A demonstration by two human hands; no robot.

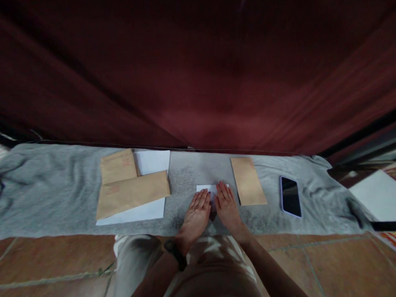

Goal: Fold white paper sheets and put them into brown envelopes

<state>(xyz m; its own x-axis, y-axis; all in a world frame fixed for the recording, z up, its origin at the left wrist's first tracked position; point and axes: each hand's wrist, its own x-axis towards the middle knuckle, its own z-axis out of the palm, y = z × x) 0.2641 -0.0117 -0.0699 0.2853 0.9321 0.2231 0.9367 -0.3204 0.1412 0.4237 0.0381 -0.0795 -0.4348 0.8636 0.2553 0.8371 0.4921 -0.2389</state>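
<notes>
Left hand and right hand lie flat, fingers extended close together, over the paper on the grey surface. The paper is presumably light, flexible, easily creased; hold its far corners lightly.

A dark red surface rises behind the cloth-covered bench. Terracotta floor tiles noted; lighting subdued.
</notes>
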